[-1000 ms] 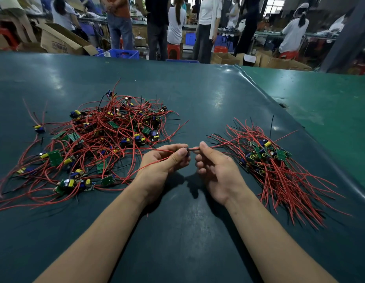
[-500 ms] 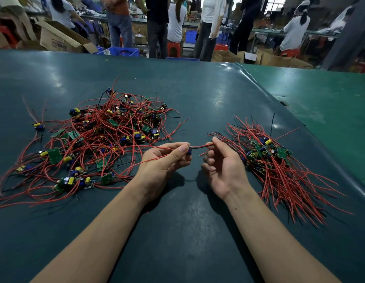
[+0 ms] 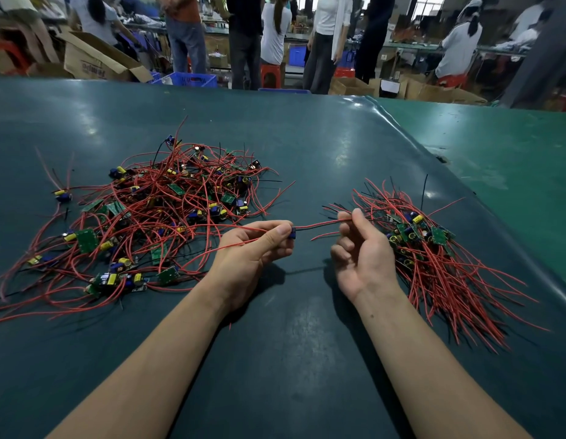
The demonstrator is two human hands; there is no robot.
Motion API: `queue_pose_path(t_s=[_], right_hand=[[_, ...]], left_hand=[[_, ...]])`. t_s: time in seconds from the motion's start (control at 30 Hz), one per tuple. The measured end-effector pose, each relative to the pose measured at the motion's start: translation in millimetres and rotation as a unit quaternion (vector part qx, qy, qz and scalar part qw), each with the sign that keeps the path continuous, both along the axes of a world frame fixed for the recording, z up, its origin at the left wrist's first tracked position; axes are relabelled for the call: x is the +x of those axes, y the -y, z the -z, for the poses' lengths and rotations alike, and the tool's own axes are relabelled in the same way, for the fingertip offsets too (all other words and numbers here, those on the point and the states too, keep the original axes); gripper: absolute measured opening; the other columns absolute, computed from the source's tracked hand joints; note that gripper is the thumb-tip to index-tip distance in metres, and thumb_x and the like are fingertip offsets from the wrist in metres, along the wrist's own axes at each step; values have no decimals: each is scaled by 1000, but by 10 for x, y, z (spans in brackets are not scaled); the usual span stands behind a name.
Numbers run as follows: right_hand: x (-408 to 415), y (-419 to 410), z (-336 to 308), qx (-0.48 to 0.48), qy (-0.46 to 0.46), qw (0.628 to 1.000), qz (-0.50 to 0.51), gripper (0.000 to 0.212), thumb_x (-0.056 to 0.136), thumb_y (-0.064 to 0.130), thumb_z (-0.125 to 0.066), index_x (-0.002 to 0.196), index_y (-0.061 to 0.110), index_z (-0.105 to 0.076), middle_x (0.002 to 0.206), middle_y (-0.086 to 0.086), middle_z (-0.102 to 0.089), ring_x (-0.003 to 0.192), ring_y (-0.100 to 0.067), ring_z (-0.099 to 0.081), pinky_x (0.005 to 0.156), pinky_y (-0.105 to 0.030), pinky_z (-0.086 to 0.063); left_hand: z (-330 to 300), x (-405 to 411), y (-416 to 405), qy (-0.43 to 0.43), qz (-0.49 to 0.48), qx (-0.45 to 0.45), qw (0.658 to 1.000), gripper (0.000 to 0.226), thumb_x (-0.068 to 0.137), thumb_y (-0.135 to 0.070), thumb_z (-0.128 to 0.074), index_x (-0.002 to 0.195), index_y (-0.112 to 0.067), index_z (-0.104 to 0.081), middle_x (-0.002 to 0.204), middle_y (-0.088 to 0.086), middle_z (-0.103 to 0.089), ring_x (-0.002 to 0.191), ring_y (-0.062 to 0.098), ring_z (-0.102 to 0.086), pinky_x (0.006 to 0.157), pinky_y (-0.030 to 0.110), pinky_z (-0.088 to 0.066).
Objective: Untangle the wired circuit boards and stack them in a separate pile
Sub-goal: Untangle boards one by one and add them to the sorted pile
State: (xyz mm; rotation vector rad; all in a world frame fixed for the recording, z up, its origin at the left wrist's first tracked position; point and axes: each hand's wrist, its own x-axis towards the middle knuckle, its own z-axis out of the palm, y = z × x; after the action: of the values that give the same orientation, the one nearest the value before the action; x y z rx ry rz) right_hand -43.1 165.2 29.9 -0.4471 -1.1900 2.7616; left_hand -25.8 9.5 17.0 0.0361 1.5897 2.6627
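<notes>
- Since a moment ago the two hands have drawn apart, and the red and black leads now stretch in the open between them rather than bunching at the fingertips.
- Small wired circuit board with a blue component (image 3: 292, 232) sits pinched at the tip of the left hand (image 3: 250, 251), thumb over forefinger, held above the dark green table mat (image 3: 307, 343), between the two heaps.
- Its thin red and black leads (image 3: 319, 224) run across to the right hand (image 3: 360, 248), whose thumb and forefinger nip the wire ends while the other fingers curl loosely; how firm that nip is, I can't quite tell from here.
- More red wires trail from the left palm back into the tangled heap of red-wired green boards (image 3: 155, 217) on the left.
- On the right, just behind the right hand, lies the combed-out pile of sorted boards (image 3: 433, 258), wires fanned toward the near edge.
- Risk now: those trailing wires look caught in the tangle, so a hard pull could drag neighbours along or strain a solder joint.
- Second risk: the right hand sits against the sorted pile, and a careless sweep would rake those neat wires back into a snarl.
</notes>
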Motion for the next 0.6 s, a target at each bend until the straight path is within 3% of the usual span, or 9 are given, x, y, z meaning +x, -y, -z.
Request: queue_pose_path(t_s=[0.1,0.27,0.43,0.6], right_hand=[[-6,-9,18,24,-6,999,28,30,99,19,-52,74,6,-61,52,3,-49,34,-5,-29,33,-15,-20],[-2,-36,-6,-110,20,992,-49,39,97,19,-46,59,13,-49,40,5,-32,28,-5,-21,26,-16,-16],[-38,-54,31,-9,8,1000,21,31,99,24,-54,73,7,-61,51,3,-51,34,-4,-29,32,-16,-21],[-34,-40,49,5,11,997,78,31,96,18,-56,67,9,-59,51,3,-49,34,-5,-29,32,-17,-20]], left_hand=[[-7,-2,2,2,-4,-4,1000,20,71,-13,-71,88,-2,-72,74,7,-72,66,13,-68,63,20,-55],[-12,24,-25,-7,14,-23,1000,24,70,-14,-70,91,-1,-71,74,7,-72,66,14,-68,64,20,-55],[-13,19,9,0,2,-18,1000,23,70,-13,-71,90,-1,-71,75,8,-72,67,15,-67,65,20,-56],[-14,16,-3,1,4,-24,1000,24,70,-14,-71,90,-1,-72,76,8,-72,67,15,-67,65,20,-55]])
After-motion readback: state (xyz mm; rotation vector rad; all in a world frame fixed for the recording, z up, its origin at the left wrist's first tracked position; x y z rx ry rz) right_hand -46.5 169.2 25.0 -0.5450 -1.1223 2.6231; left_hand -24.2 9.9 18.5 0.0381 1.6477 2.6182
